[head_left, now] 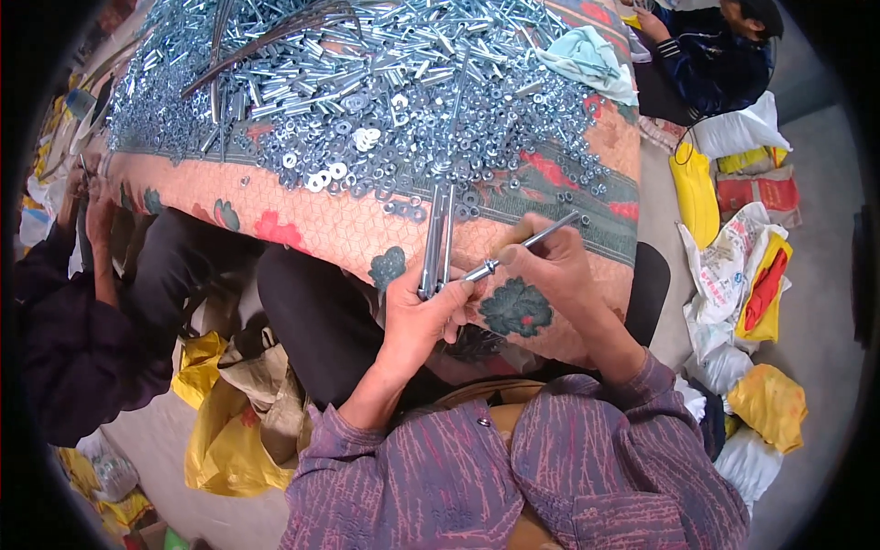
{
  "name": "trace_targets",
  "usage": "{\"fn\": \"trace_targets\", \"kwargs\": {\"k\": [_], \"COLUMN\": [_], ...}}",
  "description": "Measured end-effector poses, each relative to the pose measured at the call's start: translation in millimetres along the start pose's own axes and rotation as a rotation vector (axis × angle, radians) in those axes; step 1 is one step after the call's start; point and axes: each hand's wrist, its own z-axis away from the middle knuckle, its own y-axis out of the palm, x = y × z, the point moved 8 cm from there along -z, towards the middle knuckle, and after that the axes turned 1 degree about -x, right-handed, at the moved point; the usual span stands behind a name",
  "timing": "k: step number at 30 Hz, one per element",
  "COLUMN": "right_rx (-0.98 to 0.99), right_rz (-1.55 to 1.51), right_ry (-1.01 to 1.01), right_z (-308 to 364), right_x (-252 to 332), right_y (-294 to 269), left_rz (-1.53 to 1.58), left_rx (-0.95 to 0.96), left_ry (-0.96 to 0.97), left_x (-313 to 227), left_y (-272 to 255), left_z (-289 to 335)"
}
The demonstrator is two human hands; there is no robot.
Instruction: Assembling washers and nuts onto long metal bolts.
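Observation:
Close in front of me, at the near edge of the cloth-covered table, my left hand (422,316) is closed around several long silvery bolts (438,240) that point away from me. My right hand (559,270) grips a slim metal bolt (550,229), tilted up to the right. A wider collar, like a nut or washer, sits partway down this bolt, and its lower end meets the fingers of my left hand. Just beyond the hands, loose washers and nuts (367,137) lie along the near side of a big pile of metal sleeves and bolts (321,78).
Patterned cloth (339,225) covers the table. A pale green rag (587,60) lies at the pile's right. One person's hands (96,211) are at the left edge; another person (715,60) sits far right. Yellow bags (234,449) and white sacks (733,266) line the floor.

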Motion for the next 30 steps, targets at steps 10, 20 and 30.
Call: {"fn": "trace_targets", "kwargs": {"k": [10, 20, 30], "right_rx": [-0.091, 0.071, 0.076], "right_rz": [-0.267, -0.510, -0.372], "right_ry": [-0.217, -0.208, -0.037], "right_z": [3.7, 5.8, 2.9], "right_x": [14.2, 17.4, 14.9], "right_y": [-23.0, -17.6, -8.5], "left_rz": [0.030, 0.062, 0.093], "left_rx": [-0.048, 0.016, -0.067], "left_ry": [-0.083, -0.134, -0.091], "left_x": [3.9, 13.9, 10.3], "left_y": [-6.5, 5.4, -14.6], "left_z": [-1.9, 1.0, -1.7]}}
